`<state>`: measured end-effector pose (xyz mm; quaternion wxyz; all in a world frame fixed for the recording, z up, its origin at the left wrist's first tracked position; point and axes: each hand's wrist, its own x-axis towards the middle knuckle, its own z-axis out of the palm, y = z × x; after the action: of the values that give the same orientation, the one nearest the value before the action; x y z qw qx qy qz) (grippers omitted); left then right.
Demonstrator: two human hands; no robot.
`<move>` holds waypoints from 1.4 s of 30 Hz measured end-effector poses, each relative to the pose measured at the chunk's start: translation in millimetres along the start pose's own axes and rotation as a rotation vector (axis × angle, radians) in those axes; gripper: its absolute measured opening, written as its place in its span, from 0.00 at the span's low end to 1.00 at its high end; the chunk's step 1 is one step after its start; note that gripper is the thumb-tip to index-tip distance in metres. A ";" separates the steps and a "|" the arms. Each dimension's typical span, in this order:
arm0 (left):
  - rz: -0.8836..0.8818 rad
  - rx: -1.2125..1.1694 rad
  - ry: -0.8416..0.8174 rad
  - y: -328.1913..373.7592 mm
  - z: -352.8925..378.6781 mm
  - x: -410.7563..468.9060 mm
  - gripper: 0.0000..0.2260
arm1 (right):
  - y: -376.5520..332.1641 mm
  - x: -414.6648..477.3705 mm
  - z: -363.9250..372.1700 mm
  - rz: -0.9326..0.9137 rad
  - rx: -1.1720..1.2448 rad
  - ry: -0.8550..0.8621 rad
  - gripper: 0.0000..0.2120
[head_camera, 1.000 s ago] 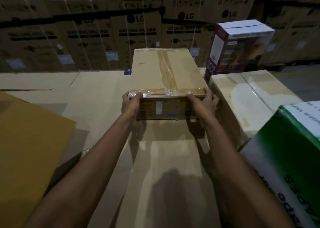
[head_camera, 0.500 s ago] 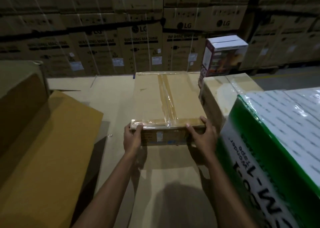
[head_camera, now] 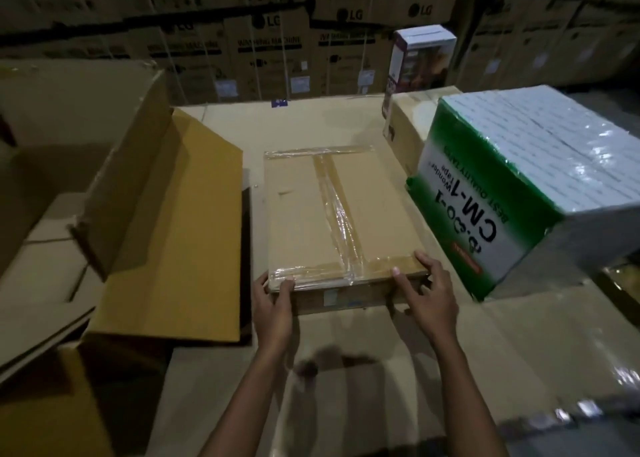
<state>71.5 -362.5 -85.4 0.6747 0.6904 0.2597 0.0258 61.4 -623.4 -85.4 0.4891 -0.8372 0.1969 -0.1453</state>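
Taped box (head_camera: 332, 214) dragged nearer, left hand (head_camera: 272, 304) and right hand (head_camera: 426, 290) curled round its near corners; it may clip the green carton (head_camera: 485, 214) at 2 o'clock.

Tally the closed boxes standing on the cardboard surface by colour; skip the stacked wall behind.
Brown: 2, the taped box gripped by the left hand and the right hand, and the plain box farther back.
Green and white: 1, the wrapped box.
Purple and white: 1, the printed box.
Total: 4
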 end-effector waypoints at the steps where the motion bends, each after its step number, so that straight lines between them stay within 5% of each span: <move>1: -0.004 -0.006 -0.009 -5.3 -10.0 -12.3 0.17 | 1.9 -17.6 -4.7 0.005 0.002 0.019 0.23; 12: -0.070 0.041 -0.171 -41.8 -86.5 -89.9 0.25 | 17.4 -141.7 -30.0 0.036 0.151 0.142 0.20; 15: -0.192 -0.108 -0.219 -45.5 -94.7 -77.4 0.14 | 12.8 -147.4 -36.7 0.056 0.166 0.180 0.27; 22: -0.476 -0.123 -0.154 -34.1 -89.0 -88.3 0.25 | -0.9 -145.0 -44.2 -0.104 -0.071 0.164 0.24; 25: -0.476 -0.168 -0.118 -44.7 -80.3 -79.1 0.15 | -2.4 -147.0 -32.7 -0.195 -0.305 0.102 0.25; 28: -0.560 -0.290 -0.060 -119.7 -53.9 -28.2 0.46 | -11.3 -160.2 -8.6 -0.334 -0.492 -0.052 0.31; 29: -0.590 -0.312 0.002 -141.0 -45.2 -14.4 0.49 | -15.5 -166.5 1.9 -0.384 -0.530 -0.103 0.33; 31: -0.550 -0.358 0.062 -147.1 -34.1 -6.0 0.43 | -21.4 -177.6 23.2 -0.456 -0.604 -0.159 0.37; 35: -0.490 -0.506 0.010 -49.5 -46.2 -75.5 0.28 | -24.9 -176.5 34.4 -0.490 -0.671 -0.149 0.39; 42: -0.362 -0.549 -0.188 -0.4 -47.4 -116.7 0.05 | -31.7 -141.0 -4.4 -0.393 -0.356 0.147 0.37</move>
<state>-47.8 -364.9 -44.9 0.8501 0.4250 0.2980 -0.0892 -58.6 -546.2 -62.7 0.2808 -0.9194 0.0880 -0.2612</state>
